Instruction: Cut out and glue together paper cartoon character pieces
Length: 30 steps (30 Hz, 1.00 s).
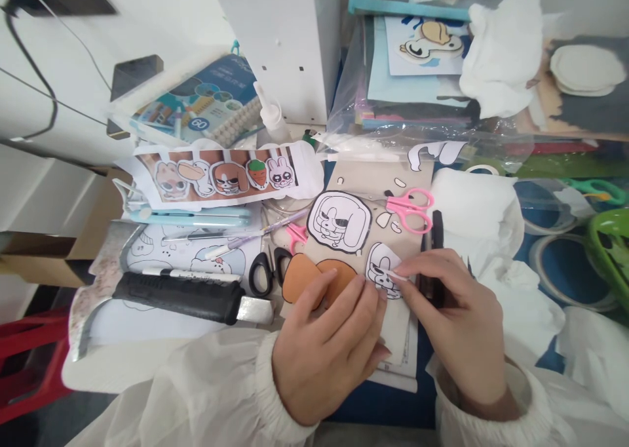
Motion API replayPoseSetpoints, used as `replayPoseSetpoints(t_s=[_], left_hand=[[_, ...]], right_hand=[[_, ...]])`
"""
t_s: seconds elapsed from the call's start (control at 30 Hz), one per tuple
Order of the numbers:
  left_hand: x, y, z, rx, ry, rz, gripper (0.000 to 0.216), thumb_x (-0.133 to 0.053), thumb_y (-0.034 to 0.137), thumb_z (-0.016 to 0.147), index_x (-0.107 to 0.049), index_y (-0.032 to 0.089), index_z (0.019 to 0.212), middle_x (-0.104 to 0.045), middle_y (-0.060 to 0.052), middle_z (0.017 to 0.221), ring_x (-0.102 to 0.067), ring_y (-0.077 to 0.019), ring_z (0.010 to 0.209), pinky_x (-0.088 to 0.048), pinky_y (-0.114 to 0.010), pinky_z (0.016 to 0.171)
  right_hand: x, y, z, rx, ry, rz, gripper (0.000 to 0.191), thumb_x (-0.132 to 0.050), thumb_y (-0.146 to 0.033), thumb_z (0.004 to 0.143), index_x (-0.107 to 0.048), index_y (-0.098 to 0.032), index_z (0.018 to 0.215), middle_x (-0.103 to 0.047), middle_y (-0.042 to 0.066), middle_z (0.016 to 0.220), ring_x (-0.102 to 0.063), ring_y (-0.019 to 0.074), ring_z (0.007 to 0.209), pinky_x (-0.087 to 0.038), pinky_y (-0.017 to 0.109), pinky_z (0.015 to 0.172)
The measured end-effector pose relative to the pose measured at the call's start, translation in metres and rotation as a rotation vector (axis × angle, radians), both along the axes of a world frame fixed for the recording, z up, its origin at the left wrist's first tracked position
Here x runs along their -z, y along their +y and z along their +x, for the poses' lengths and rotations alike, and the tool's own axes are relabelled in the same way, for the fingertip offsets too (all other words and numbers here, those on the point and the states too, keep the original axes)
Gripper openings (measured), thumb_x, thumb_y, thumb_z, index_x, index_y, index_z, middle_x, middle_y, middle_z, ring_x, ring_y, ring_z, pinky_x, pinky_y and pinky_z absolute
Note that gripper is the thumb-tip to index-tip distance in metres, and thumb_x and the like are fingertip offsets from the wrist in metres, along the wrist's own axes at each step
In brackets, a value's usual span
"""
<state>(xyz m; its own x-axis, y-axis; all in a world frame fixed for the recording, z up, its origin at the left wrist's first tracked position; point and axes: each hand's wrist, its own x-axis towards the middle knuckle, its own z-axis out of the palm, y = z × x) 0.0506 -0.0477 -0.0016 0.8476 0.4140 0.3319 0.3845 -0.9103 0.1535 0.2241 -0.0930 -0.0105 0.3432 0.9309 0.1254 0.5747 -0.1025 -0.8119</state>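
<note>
My left hand (339, 342) lies palm down with its fingers stretched out, over two orange felt-like pieces (301, 278). Its fingertips touch the left edge of a small paper cutout (386, 267) printed with a cartoon face. My right hand (457, 322) pinches a small white paper piece (396, 274) between thumb and index finger, right at that cutout's side. Farther back lies a larger dog-face cutout (339, 223) with a dark border. Pink scissors (410, 210) rest open near it, with small white and beige scraps around. All this sits on a beige sheet (363, 172).
To the left lie a black utility knife (187, 296), black-handled scissors (268, 270), a light-blue pen (196, 217) and a picture strip (226, 175). A white bottle (272, 119) stands behind. On the right are crumpled white pieces (476, 211), tape rolls (572, 270) and a green container (609, 250).
</note>
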Motion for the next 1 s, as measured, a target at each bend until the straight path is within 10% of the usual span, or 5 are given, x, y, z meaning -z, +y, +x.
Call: replayPoseSetpoints(t_s=[1.0], left_hand=[[0.0002,0.0013,0.0002,0.0,0.009,0.023,0.035,-0.044,0.031,0.096,-0.063,0.008,0.117,-0.066,-0.006,0.118,-0.052,-0.0207,0.117,-0.019,-0.044,0.116]], right_hand=[[-0.0009,0.0015,-0.0013,-0.01,-0.027,0.006,0.012,-0.061,-0.015,0.083,-0.061,-0.027,0.083,-0.065,-0.002,0.082,-0.057,0.0167,0.08,-0.042,0.03,0.063]])
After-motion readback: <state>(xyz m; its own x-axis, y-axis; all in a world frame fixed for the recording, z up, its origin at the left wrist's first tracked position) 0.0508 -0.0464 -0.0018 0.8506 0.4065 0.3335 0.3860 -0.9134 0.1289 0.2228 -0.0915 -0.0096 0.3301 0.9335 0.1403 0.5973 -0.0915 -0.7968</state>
